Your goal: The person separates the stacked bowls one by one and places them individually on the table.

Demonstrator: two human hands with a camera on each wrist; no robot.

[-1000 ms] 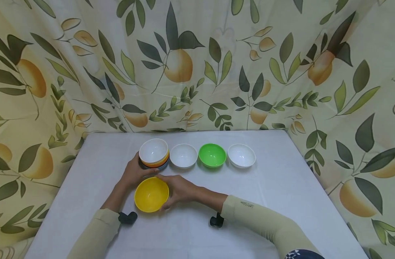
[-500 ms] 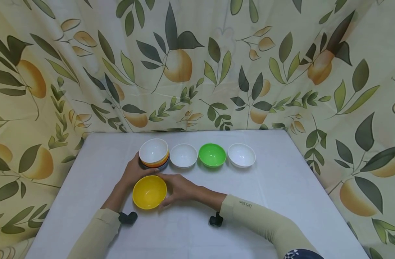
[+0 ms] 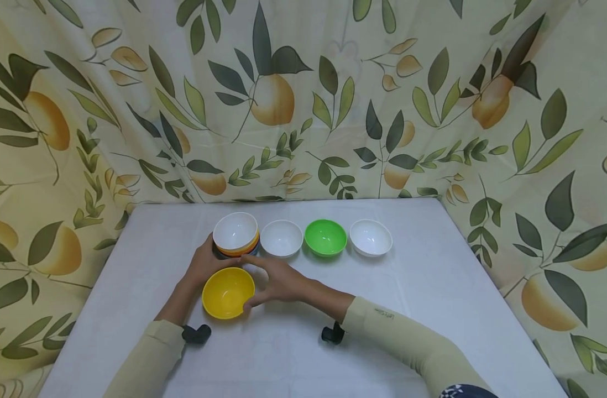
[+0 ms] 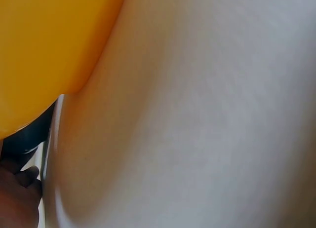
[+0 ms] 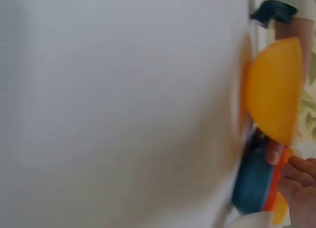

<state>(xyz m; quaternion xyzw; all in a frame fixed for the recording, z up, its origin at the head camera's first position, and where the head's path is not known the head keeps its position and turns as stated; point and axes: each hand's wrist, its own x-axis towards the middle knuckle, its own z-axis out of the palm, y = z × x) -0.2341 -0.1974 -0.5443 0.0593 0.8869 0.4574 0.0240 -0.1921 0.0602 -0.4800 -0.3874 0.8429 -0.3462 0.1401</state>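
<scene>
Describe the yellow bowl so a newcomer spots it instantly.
On the white cloth-covered table, a far-edge row of round bowls starts at left with a white-topped, multicoloured nested stack. On the stack's near side, beside the person's right hand, is the round, glossy yellow bowl, the only one outside the row.

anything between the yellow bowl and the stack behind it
Yes, the left hand: it grips the stack, its thumb lying across the gap before the yellow bowl. The right hand's fingertips reach there too.
</scene>
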